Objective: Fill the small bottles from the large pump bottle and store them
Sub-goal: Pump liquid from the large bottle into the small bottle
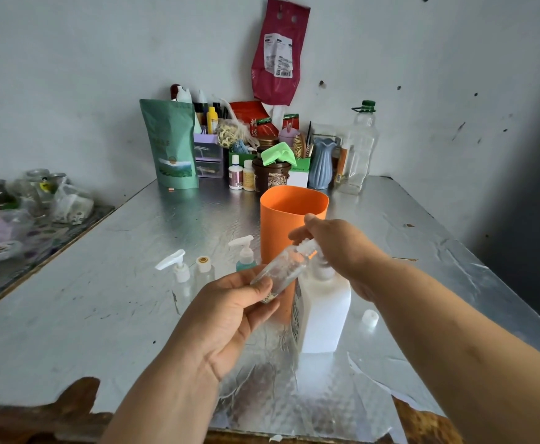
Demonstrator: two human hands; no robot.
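Head view: a small clear bottle (281,267) is held in the left hand (230,318), pinched near its base between the curled thumb and the bent fingers, with the palm turned upward. The bottle is tilted, its open neck raised to the right and brought up against the top of the large white pump bottle (323,315), which stands upright on the foil-covered table (118,315). White specks or droplets are seen on the inside of the small bottle. The right hand (336,248) is laid palm-down over the pump head, with the thumb and forefinger bent forward just above the small bottle's neck. The pump head itself is hidden beneath the hand, so it cannot be told whether it is gripped or only pressed. Just behind the pump bottle an orange container (291,213) is stood, open at the top. To the left of the hands three more small bottles are lined up on the table: a clear one with a white pump top (180,270), a clear one with a white collar and a yellow-ringed mouth (204,265), and a teal one with a white pump top (244,256). A loose white cap (369,317) is seen lying on the table just right of the pump bottle. Assorted jars, pouches and bottles are crowded against the wall at the far edge.
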